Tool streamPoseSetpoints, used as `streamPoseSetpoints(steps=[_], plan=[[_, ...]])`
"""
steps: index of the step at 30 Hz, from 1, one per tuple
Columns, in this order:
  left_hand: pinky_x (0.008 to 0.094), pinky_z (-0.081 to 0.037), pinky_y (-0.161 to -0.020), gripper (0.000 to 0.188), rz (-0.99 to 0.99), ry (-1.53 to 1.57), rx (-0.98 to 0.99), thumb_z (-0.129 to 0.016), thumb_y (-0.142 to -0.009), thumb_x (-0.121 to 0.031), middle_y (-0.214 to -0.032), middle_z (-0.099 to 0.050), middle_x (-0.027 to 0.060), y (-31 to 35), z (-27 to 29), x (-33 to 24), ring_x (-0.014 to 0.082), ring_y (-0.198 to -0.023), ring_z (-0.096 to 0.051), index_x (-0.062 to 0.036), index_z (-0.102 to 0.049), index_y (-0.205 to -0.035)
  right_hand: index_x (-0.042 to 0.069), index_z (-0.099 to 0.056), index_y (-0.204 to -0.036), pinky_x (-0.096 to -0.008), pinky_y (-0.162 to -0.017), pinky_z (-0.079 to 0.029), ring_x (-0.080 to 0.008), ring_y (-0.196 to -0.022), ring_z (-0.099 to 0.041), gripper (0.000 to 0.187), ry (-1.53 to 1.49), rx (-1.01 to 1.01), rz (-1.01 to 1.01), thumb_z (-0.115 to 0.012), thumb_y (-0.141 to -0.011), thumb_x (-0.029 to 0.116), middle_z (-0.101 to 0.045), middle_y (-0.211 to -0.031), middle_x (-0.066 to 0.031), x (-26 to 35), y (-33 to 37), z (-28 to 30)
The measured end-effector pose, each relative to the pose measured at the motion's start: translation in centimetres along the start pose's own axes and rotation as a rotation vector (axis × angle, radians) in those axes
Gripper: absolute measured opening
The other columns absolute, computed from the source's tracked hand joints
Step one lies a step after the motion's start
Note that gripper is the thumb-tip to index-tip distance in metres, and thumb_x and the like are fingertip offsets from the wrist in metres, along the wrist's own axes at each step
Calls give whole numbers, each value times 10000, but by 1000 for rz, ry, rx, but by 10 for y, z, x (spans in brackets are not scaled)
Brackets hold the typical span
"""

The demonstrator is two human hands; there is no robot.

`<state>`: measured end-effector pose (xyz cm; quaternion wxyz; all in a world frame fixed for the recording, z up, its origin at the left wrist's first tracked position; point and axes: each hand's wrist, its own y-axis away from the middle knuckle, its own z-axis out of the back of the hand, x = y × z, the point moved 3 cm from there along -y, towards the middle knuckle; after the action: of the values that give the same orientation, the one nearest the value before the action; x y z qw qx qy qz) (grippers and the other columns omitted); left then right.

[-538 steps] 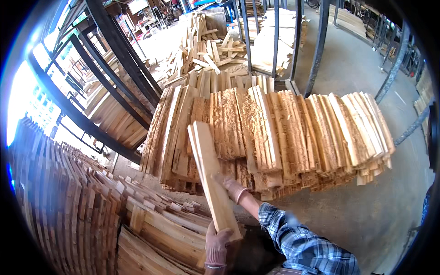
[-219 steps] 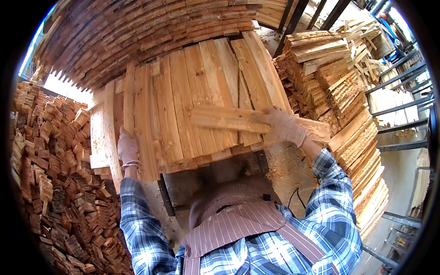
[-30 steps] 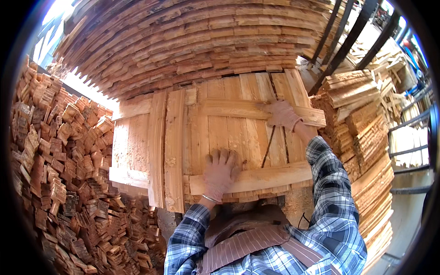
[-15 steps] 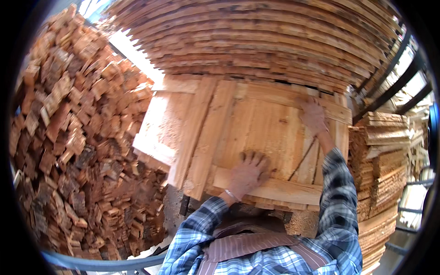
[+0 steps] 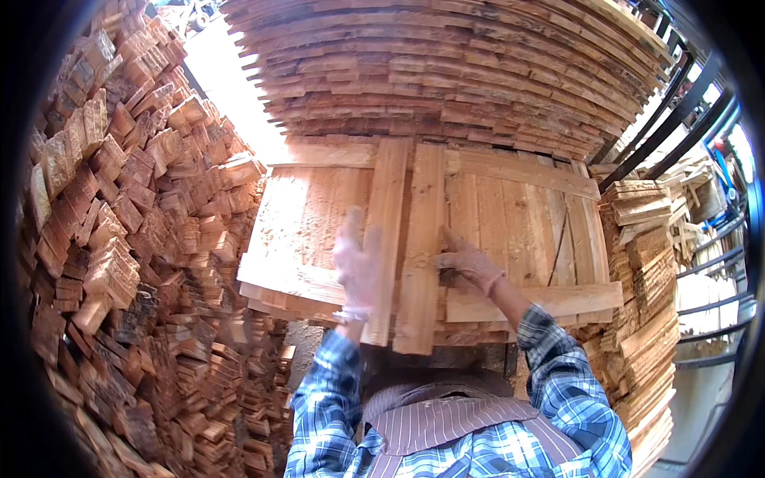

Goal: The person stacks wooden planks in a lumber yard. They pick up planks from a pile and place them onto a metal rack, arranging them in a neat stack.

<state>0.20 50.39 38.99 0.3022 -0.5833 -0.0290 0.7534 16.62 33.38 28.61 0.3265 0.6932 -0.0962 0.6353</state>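
Two long loose boards, a left board and a right board, lie side by side with a narrow gap between them. Their near ends stick out past the slatted wooden panels beneath. My left hand, smeared by motion, is at the outer side of the left board, its fingers stretched out. On the other side, my right hand has its fingers apart, the tips at the right board's edge. Beneath and beside the boards lie a left panel with sawdust on it and a right panel with crosswise battens.
A tall stack of planks rises behind the panels. At left is a big heap of short wood offcuts. More stacked boards stand at right, beside dark metal bars.
My left hand has left the right panel's near batten and moved left. My right hand has come from the far batten to the right board. The boards now stand straighter in view.
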Motion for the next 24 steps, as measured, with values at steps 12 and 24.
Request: streamPoseSetpoints(steps=[12,24], plan=[[401,-576,-801,369,311,-25,362,-659,-937,-127,-1129,-727,197,-92,48,211,278,-880,-703,17,-627,-1276,65,-262,-1616,-283,-687,-547,-132,-863,-651,845,-105,-116,38,-648,-866,5,-698,-1101,-116,30,-57,-162],[352,-539,-869,287,307,-148,243,-549,-943,-61,-1027,-737,164,-210,129,334,275,-950,-699,17,-673,-1190,108,-252,-1619,-404,-844,-538,-294,-902,-682,1006,240,-153,-96,-842,-832,316,-700,-1087,-243,26,-230,-292]])
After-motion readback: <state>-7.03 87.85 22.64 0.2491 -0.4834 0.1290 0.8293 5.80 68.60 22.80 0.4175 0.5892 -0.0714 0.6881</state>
